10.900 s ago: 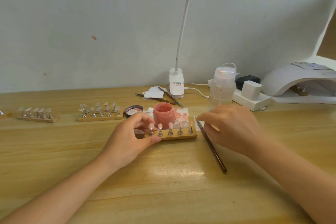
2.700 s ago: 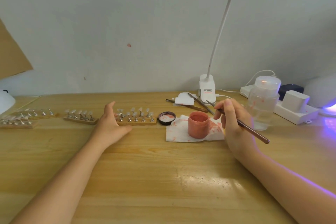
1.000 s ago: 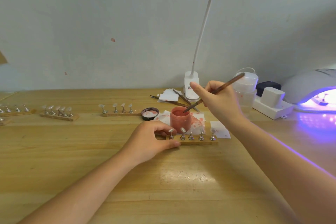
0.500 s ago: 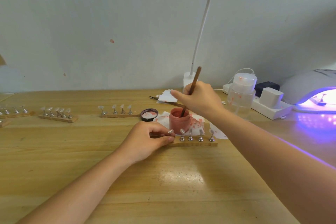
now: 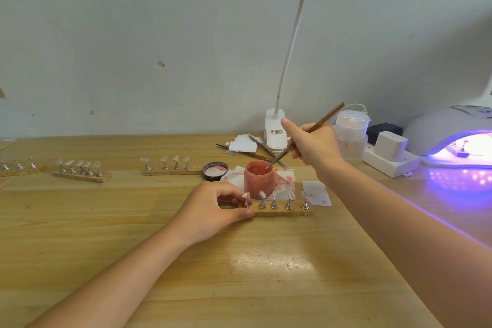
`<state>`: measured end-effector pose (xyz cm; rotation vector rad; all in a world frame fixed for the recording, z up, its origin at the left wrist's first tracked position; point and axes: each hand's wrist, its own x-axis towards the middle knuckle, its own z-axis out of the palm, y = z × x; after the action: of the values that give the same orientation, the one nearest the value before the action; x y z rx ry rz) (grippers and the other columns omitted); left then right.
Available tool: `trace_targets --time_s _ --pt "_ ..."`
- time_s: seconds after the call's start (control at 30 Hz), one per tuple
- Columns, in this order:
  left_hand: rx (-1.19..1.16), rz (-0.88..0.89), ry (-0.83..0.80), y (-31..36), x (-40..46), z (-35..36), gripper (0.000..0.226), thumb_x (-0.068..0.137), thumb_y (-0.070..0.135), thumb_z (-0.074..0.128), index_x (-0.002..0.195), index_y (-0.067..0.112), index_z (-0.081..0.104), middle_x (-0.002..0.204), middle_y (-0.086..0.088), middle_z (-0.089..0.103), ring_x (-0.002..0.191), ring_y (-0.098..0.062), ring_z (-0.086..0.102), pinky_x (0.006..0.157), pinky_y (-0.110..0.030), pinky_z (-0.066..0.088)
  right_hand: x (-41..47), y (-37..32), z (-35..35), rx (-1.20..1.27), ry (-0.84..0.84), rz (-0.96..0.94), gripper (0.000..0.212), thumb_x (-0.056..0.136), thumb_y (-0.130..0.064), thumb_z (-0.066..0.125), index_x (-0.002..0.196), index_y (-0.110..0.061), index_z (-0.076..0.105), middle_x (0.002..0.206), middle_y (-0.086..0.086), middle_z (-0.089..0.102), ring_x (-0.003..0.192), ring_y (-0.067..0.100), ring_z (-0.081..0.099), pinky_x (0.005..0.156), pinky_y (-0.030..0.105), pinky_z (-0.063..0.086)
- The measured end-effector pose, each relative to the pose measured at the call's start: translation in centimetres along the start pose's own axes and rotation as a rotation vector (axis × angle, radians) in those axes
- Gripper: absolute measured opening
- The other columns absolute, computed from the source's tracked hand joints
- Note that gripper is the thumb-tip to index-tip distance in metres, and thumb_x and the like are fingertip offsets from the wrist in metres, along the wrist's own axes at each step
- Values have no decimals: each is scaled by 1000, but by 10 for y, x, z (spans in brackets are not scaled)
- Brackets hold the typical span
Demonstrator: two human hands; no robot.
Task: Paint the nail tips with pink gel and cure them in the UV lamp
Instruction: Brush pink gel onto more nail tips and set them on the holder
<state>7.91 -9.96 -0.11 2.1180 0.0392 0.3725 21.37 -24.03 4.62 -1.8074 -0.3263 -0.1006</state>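
A wooden holder strip with several clear nail tips on metal stands lies in front of the open pink gel jar. My left hand grips the strip's left end between thumb and fingers. My right hand holds a brown brush slanted down, its tip at the jar's rim. The UV lamp at the far right glows purple, with a holder strip inside it.
Three more wooden strips with nail tips lie at the left. The jar lid, stained tissue, a clear pump bottle, a power strip, spare tools and a clip desk lamp crowd the back.
The brush stood upright in the jar half a second ago; now it is tilted with its tip at the rim. My left hand stays on the strip.
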Motion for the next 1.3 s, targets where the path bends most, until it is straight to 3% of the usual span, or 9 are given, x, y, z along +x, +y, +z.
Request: trace_targets --time_s 0.4,0.6,0.83,0.97,1.1,1.3 --pt "4 -18 20 -3 1 -2 20 66 8 80 73 23 70 73 7 67 70 2 58 69 -9 44 0 0 -13 38 52 -21 45 86 -30 59 46 -13 51 31 -5 46 32 0 42 51 22 32" --pt "8 -29 -5 -4 2 -3 16 67 10 79 78 18 72 78 5 68 74 -1 60 69 -8 42 -3 2 -7 94 71 14 44 85 -33 61 44 -17 53 33 -5 49 46 9 47 53 23 34" --pt "-3 4 -11 -4 1 -6 15 76 7 71 78 22 72 78 11 68 72 6 59 67 -3 40 -5 6 -6 69 76 -4 44 87 -33 60 47 -15 55 33 -6 49 40 4 45 53 24 34" --pt "-17 23 -1 -5 2 -5 18 75 5 71 74 23 72 75 11 68 70 7 59 65 -3 39 -7 4 -11 42 137 -77 44 87 -31 57 48 -12 54 32 -7 48 38 2 47 56 23 41" --pt "-33 41 23 -5 1 -4 16 73 1 72 71 17 72 74 8 67 68 6 59 63 -4 39 -12 -3 -14 117 204 -195 45 90 -29 56 52 -3 55 32 -8 47 34 -1 46 45 9 39" --pt "-11 101 75 -3 -2 -1 10 70 -2 73 73 8 73 75 9 65 67 8 59 63 -2 40 -45 -6 -19 346 105 -338 41 90 -41 50 62 -14 62 42 0 56 37 11 52 41 15 40"
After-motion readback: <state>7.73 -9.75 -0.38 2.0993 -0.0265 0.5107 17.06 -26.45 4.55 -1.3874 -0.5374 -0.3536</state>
